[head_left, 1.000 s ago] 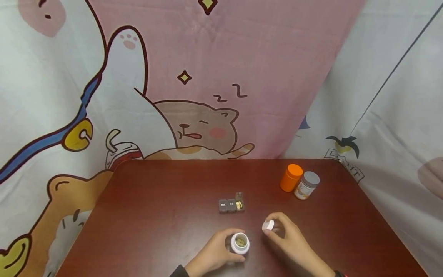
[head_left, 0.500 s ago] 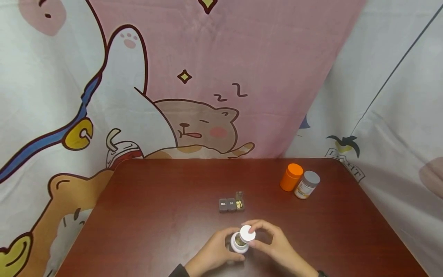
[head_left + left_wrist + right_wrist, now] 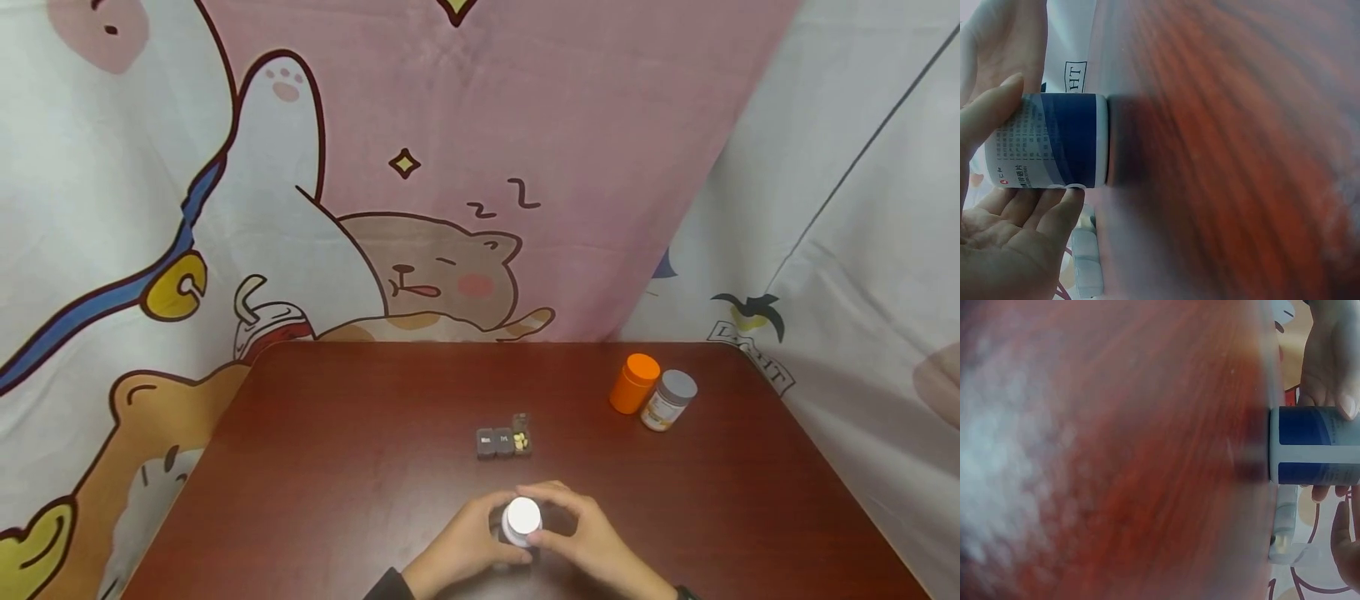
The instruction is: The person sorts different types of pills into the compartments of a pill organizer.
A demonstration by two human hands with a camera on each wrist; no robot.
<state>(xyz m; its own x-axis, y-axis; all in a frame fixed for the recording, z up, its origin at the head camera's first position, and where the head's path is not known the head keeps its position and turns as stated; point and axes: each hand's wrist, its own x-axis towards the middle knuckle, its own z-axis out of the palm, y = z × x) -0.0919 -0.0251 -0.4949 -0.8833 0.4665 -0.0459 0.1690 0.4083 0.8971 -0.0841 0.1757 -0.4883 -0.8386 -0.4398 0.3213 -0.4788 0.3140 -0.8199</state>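
Note:
My left hand [image 3: 467, 540] grips a small white pill bottle [image 3: 1075, 140] with a blue-and-white label, thumb on one side and fingers on the other. The bottle stands upright with its base at the tabletop. On its mouth sits a round white cap [image 3: 523, 516], which hides the tablets inside. From the right, my right hand [image 3: 592, 533] holds the cap by its edge between thumb and fingers. Just beyond the hands lies a grey pill organizer [image 3: 495, 443]; its rightmost lid stands up and pale yellow tablets [image 3: 521, 442] show in that compartment.
An orange bottle [image 3: 634, 383] and a white jar [image 3: 667, 402] with a grey lid stand side by side at the back right of the dark red-brown table [image 3: 360, 417]. Behind the table hangs a cartoon-printed cloth [image 3: 600, 167].
My right hand has brought the white cap leftward from beside the bottle onto its mouth, covering the tablets. The left hand and bottle have stayed in place.

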